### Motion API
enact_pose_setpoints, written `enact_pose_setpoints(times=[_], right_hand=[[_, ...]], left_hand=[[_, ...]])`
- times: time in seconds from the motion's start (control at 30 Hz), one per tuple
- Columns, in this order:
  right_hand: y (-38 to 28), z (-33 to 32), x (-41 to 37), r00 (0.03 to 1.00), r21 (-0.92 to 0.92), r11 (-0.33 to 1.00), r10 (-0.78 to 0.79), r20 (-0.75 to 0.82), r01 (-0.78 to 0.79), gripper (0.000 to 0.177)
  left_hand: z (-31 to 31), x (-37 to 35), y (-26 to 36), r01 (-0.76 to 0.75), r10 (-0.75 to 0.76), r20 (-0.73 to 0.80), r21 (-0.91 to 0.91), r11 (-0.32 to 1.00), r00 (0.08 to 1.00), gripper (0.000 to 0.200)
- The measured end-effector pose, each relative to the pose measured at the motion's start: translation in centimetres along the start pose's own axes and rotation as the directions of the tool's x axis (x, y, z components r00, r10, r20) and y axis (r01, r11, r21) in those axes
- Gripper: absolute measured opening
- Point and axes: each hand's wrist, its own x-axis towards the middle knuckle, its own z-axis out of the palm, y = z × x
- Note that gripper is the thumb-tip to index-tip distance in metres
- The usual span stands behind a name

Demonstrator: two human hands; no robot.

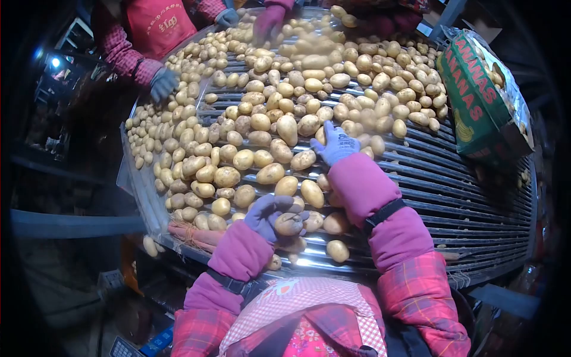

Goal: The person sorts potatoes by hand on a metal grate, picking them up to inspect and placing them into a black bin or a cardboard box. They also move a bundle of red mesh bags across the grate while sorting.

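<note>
Potatoes (270, 174) lie thickly over a slatted metal sorting table (428, 178). My left hand (266, 215), in a purple-grey glove, is at the near edge with its fingers curled round a potato (288, 224). Another loose potato (338, 251) rests on the slats to the right of it. Farther out, my right hand (340, 146) reaches over the heap, gloved, with the index finger stretched forward and the thumb apart. Its fingertips are close to potatoes, and I see nothing held in it; the underside of the hand is hidden.
A green banana carton (476, 98) holding potatoes stands on the right side of the table. Across the table, a co-worker's grey-gloved hand (163, 83) and a dark red-gloved hand (269, 24) are among the potatoes. A metal bar (77, 225) runs at the left.
</note>
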Motion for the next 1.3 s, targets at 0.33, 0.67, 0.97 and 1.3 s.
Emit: enact_pose_setpoints(times=[0.33,0.67,0.97,1.3], right_hand=[[-3.1,-4.9,-8.1,0.836,0.599,0.654,-0.547,-0.049,0.463,0.063],[9.8,-1.0,4.3,0.901,-0.153,0.977,-0.195,-0.388,0.146,0.057],[6.0,-3.0,-2.4,0.820,0.394,0.721,-0.527,-0.224,0.570,0.059],[31.1,-1.0,9.8,0.600,0.149,0.820,0.516,-0.611,-0.553,0.068]], left_hand=[[-0.2,3.3,0.4,0.067,0.068,0.206,-0.588,0.806,0.976,0.083],[-1.1,0.6,1.1,0.078,-0.101,-0.027,-0.456,0.886,0.994,0.072],[-0.7,0.2,1.6,0.077,-0.131,-0.075,-0.495,0.866,0.989,0.078],[-1.2,0.5,1.9,0.152,-0.142,0.056,-0.452,0.879,0.988,0.078]])
